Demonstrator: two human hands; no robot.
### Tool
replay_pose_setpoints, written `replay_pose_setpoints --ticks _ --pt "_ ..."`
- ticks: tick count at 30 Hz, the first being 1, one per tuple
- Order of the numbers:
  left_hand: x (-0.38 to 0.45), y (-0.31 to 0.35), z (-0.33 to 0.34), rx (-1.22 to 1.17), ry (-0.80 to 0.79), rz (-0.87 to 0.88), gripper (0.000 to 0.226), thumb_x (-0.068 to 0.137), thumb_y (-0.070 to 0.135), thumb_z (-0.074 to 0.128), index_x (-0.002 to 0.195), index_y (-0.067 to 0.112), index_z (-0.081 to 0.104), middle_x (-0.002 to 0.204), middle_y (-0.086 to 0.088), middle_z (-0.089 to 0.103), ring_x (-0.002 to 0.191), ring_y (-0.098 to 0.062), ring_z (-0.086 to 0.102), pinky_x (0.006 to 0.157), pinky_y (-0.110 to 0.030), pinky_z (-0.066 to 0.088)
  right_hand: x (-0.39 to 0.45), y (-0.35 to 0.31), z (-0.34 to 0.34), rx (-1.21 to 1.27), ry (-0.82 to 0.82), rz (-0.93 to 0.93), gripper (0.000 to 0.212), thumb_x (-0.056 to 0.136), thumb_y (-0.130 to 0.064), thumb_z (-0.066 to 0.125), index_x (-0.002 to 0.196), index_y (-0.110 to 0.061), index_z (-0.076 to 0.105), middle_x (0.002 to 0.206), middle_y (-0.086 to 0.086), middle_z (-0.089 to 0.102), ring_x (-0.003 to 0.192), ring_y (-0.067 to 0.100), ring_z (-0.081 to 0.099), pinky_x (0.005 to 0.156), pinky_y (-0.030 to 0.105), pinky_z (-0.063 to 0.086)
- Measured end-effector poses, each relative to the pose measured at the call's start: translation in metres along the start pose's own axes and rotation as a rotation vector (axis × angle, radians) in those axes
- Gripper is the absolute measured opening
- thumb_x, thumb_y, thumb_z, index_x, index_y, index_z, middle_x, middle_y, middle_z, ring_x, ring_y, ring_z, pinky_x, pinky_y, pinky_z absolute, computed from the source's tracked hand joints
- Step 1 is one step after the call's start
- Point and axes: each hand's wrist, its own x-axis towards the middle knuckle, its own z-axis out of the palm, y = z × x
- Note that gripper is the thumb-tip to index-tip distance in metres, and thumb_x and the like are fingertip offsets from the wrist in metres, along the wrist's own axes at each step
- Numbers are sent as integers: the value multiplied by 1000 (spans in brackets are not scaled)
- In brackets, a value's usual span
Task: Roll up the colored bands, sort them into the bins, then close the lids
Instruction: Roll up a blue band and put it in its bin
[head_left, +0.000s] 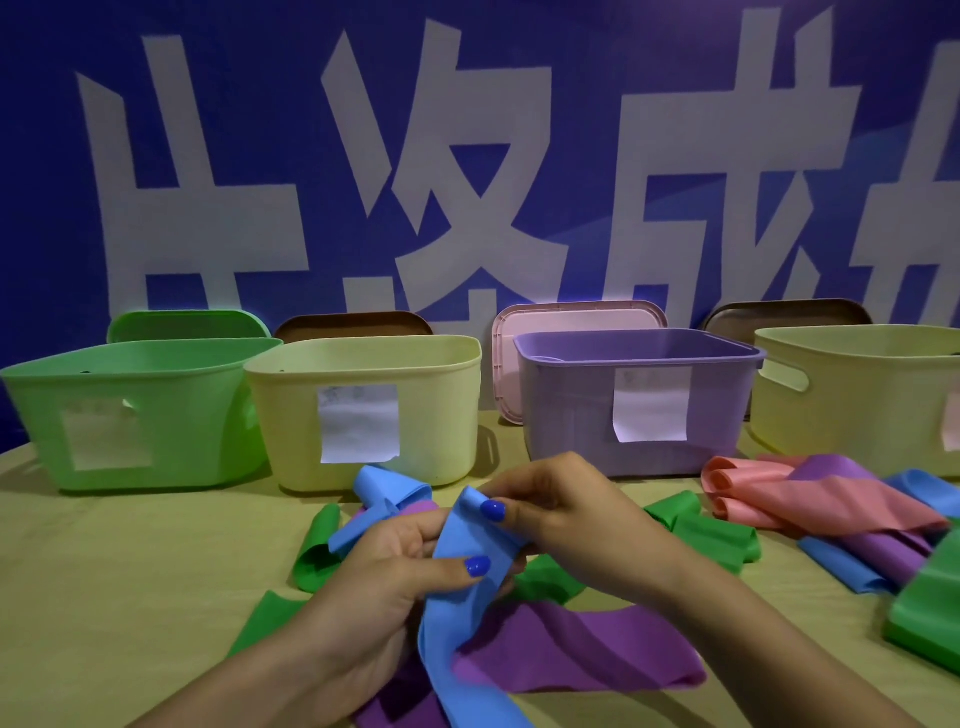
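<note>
A long blue band (467, 623) hangs between both hands above the table's middle. My left hand (395, 566) grips it from below, thumb pressed on its face. My right hand (561, 514) pinches its curled top end with thumb and fingers. Loose bands lie around: a purple one (587, 649) under my wrists, green ones (317, 551) to the left, a second blue band (384, 493) behind my left hand, and a pink one (810, 499) in a mixed pile at right. Open bins stand behind: green (130, 415), yellow (363, 410), purple (639, 400), another yellow (862, 395).
Lids lean against the blue wall behind the bins: green (187, 325), brown (353, 325), pink (576, 322), brown (789, 314). White paper labels hang on the bin fronts. A folded green band (930, 613) lies at the right edge of the tan table (130, 571).
</note>
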Motion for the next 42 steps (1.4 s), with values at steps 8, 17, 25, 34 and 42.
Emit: replay_pose_setpoints --ticks 8,17,25,34,42 --pt "-3 4 2 -13 51 -61 27 72 -12 60 98 -11 67 91 -34 67 73 -33 70 63 -33 60 4 3 3 11 83 81 20 94 -20 55 95 -15 74 80 10 67 69 12 48 76 41 50" --pt "-6 4 7 70 57 -33 36 80 -22 46 98 0 68 88 -25 71 70 -31 70 55 -31 58 4 3 1 55 135 147 12 88 -23 64 90 -18 74 86 2 74 89 19 67 82 42 54" --pt "-4 4 4 70 1 -12 32 65 -12 61 91 3 74 88 -27 70 71 -29 70 57 -29 57 3 2 3 98 149 139 3 80 -20 73 78 -20 70 81 5 73 84 22 69 79 46 55" --pt "-6 1 3 68 -24 7 33 64 8 65 95 1 73 95 -26 70 80 -31 68 64 -32 58 1 -1 8 75 157 127 17 76 -12 75 75 -14 58 86 6 69 76 26 69 72 50 55" --pt "-2 -4 5 47 106 98 33 71 21 62 87 -8 68 89 -35 66 71 -35 68 54 -34 57 -3 -5 8 -17 64 0 26 75 -15 77 84 -18 52 90 -1 65 84 13 64 68 29 56"
